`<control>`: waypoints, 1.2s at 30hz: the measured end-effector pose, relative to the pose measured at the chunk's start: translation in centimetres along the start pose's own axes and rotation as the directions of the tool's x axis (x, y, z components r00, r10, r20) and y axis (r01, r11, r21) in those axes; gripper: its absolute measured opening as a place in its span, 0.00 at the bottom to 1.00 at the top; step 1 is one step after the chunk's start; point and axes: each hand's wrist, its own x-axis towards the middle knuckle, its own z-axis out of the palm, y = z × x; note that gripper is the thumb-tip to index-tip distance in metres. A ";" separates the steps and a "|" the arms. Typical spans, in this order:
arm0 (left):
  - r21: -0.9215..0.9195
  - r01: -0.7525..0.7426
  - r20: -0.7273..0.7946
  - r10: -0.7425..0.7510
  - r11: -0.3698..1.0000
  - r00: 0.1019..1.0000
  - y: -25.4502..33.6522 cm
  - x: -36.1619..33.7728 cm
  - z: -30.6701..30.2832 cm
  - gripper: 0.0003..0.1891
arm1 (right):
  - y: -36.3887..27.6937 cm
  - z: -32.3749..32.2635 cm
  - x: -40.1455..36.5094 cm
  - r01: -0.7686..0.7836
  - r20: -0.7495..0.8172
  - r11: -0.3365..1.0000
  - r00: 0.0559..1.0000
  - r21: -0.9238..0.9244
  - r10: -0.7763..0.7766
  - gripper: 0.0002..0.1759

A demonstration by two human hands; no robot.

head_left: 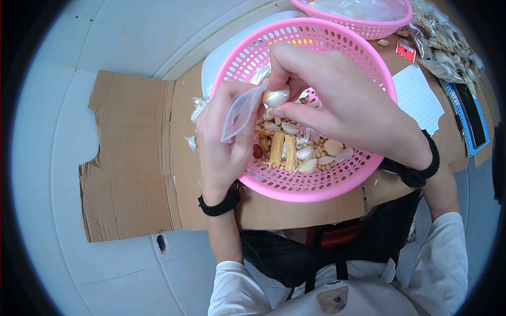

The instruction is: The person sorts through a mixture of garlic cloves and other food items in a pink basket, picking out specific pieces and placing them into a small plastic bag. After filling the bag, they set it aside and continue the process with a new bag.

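Note:
My left hand point(224, 142) pinches a small clear plastic bag point(240, 111) at the left rim of a pink plastic basket point(316, 189). Right at the bag's mouth, my right hand point(329, 102) holds a garlic clove point(276, 97) between thumb and fingers. Inside the basket lie several garlic cloves point(307, 166), tan dried sticks point(283, 151) and small round beans. Both wrists wear black bands.
The basket rests on flattened brown cardboard point(132, 158) over a pale tiled floor. A second pink basket point(363, 21) sits at the top. At the right are white paper point(419, 97), a dark notebook point(472, 116) and bagged dried goods point(448, 45).

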 end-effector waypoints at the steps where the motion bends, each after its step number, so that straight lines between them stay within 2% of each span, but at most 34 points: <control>1: 0.006 0.025 -0.003 -0.025 1.000 1.000 0.3 0.0 0.0 0.07 | -0.1 0.0 0.0 -0.004 -0.014 1.000 1.000 -0.002 0.004 0.14; 6: 0.018 0.093 -0.004 -0.093 0.995 0.996 0.7 0.2 0.0 0.07 | 0.3 0.1 0.1 0.052 -0.076 0.998 0.996 -0.023 -0.053 0.15; 9: 0.003 0.182 0.053 -0.182 0.983 0.982 0.9 0.2 -0.4 0.07 | 0.4 0.2 0.3 0.100 -0.098 0.995 0.990 -0.018 -0.101 0.16; 11: 0.040 0.063 0.041 -0.065 0.997 0.997 0.5 0.2 -0.2 0.07 | 0.2 0.1 0.2 0.077 -0.090 0.997 0.993 -0.030 -0.080 0.16; 15: -0.047 0.082 0.037 -0.080 0.996 0.996 0.6 0.1 -0.2 0.06 | 0.1 0.2 0.1 0.080 -0.087 0.995 0.992 -0.062 -0.086 0.18; 17: -0.040 0.032 0.021 -0.031 0.999 0.999 0.6 0.2 0.0 0.06 | 0.0 0.2 0.0 0.031 -0.062 0.998 0.998 -0.055 -0.034 0.19; 21: -0.084 0.048 0.022 -0.046 0.995 0.999 0.7 0.0 -0.1 0.06 | 0.4 0.7 -0.2 0.065 -0.106 0.997 0.992 -0.030 -0.067 0.21; 23: -0.107 0.076 0.023 -0.074 0.991 0.997 0.8 0.0 -0.1 0.06 | 0.5 0.6 -0.3 0.003 -0.068 0.995 0.998 -0.096 -0.009 0.22; 26: -0.105 0.077 0.019 -0.075 0.992 0.997 0.8 0.0 -0.1 0.07 | 0.5 0.5 -0.3 0.007 -0.012 0.983 1.000 -0.183 -0.009 0.21; 29: -0.115 0.075 0.015 -0.074 0.990 0.997 0.8 0.0 0.0 0.07 | 0.5 0.5 -0.3 0.008 0.039 0.981 0.999 -0.193 0.000 0.20; 32: -0.094 0.081 0.015 -0.080 0.992 0.997 0.7 -0.1 -0.1 0.07 | 0.3 0.5 -0.2 -0.042 0.078 0.982 0.995 -0.183 0.058 0.20; 36: -0.077 0.046 0.001 -0.046 0.996 0.999 0.5 0.0 -0.1 0.08 | -0.2 0.5 0.0 -0.013 0.090 0.996 0.996 -0.087 0.020 0.19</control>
